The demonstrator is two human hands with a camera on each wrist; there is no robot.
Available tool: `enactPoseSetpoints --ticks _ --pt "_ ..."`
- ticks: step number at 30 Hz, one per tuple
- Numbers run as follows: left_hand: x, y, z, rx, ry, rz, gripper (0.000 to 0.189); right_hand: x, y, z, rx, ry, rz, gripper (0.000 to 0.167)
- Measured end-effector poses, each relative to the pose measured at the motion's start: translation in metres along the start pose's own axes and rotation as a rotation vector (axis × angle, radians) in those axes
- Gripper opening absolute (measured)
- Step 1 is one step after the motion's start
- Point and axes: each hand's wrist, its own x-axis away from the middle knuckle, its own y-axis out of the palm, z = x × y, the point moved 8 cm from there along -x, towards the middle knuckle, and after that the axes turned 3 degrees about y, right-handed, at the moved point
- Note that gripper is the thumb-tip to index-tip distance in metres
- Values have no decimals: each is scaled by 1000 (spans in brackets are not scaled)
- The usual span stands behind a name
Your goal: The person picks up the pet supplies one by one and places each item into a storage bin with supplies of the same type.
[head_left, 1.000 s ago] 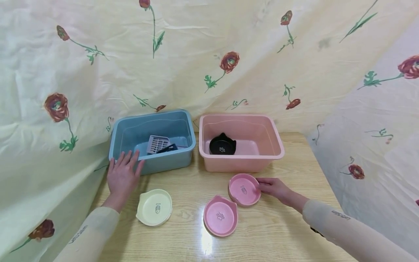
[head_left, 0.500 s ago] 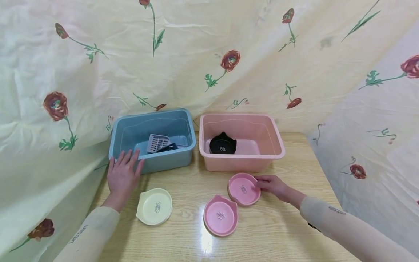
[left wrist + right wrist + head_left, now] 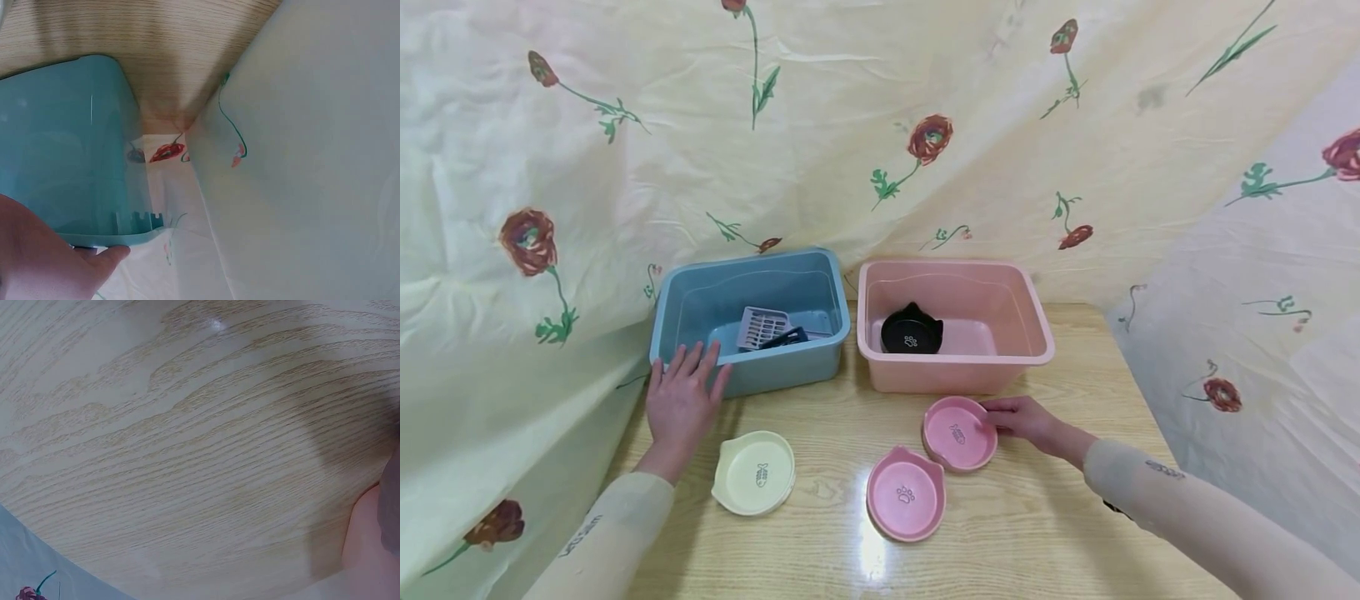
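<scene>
My left hand (image 3: 681,404) rests on the near left rim of a blue plastic bin (image 3: 790,367), its fingers spread and fairly straight. The left wrist view shows that hand's thumb at the bin's rim (image 3: 106,240). With my right hand (image 3: 1026,421) I pinch the right edge of a pink pet bowl (image 3: 957,433) with a fish-bone print. That bowl sits on the table just in front of a pink bin (image 3: 951,375). Close by lies a second pink bowl (image 3: 906,497), cat-eared, with a paw print. The right wrist view shows mostly table; the pinched bowl edge is not clear there.
A cream cat-eared bowl (image 3: 755,475) sits on the wooden table (image 3: 820,550) at left. Inside the blue bin are a grey slotted litter scoop (image 3: 763,327) and a dark item (image 3: 786,337). A black cat-eared bowl (image 3: 912,331) lies in the pink bin. Flowered cloth (image 3: 820,125) hangs behind.
My right wrist and forearm have shifted slightly to the left while the fingers stay at the pink bowl's edge. The left hand, bowls and bins have kept their places.
</scene>
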Motion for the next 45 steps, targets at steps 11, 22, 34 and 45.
enactPoseSetpoints --ticks 11,22,34,45 --pt "0 0 -1 6 2 13 53 -4 1 -4 34 -43 38 41" --pt "1 2 -3 15 -2 16 53 -7 3 -16 232 -128 70 34" --pt "0 1 -3 16 7 33 54 -15 1 -23 272 -111 -10 29" --pt "0 2 -2 -5 4 1 55 -19 0 -13 155 -36 -87 34"
